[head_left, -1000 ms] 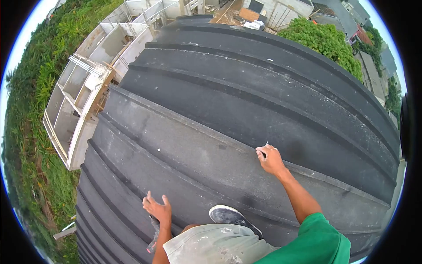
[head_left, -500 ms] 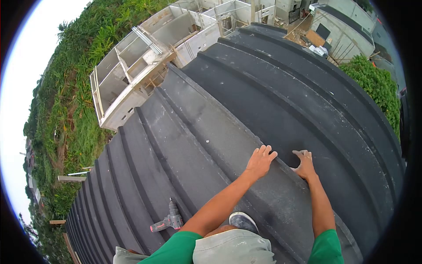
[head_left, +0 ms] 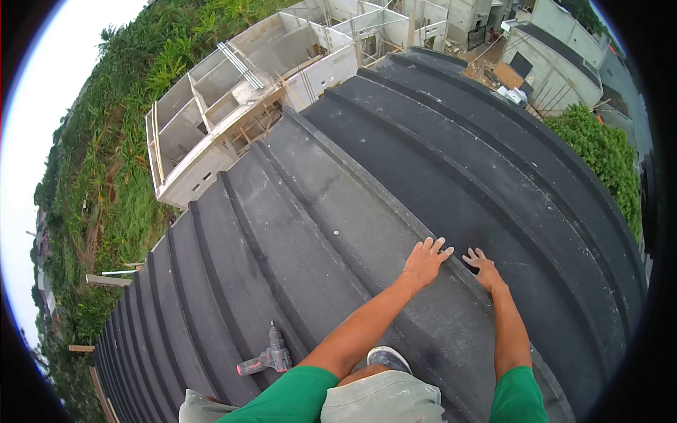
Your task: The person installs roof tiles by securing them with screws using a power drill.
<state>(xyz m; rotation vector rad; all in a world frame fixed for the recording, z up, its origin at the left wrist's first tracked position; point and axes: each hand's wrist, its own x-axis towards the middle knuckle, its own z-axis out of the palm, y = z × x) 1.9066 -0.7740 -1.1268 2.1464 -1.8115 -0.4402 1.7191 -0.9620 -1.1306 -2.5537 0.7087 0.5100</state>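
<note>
Dark ribbed metal roofing sheets (head_left: 381, 229) spread out under me, one overlapping another along a raised seam (head_left: 374, 185). My left hand (head_left: 425, 262) lies over the near side of that seam, its fingers stretched and spread toward the edge. Just across from it, my right hand (head_left: 485, 271) rests at the seam with fingers apart and thumb bent. Both hands hold nothing. A grey and red cordless drill (head_left: 271, 355) lies on the sheet left of my left forearm, its bit pointing away from me.
My shoe (head_left: 388, 358) stands on the roof beneath my knee. Beyond the roof's edge are unfinished concrete walls (head_left: 204, 169), a green slope (head_left: 106, 190) and a leafy tree (head_left: 596, 144). Wooden beams (head_left: 107, 280) jut out at the left edge. A small white bit (head_left: 336, 233) lies on the sheet.
The fingers of my left hand have straightened and spread. My right hand's fingers have shifted left, closer to the seam. The view has tilted slightly; the drill stays put.
</note>
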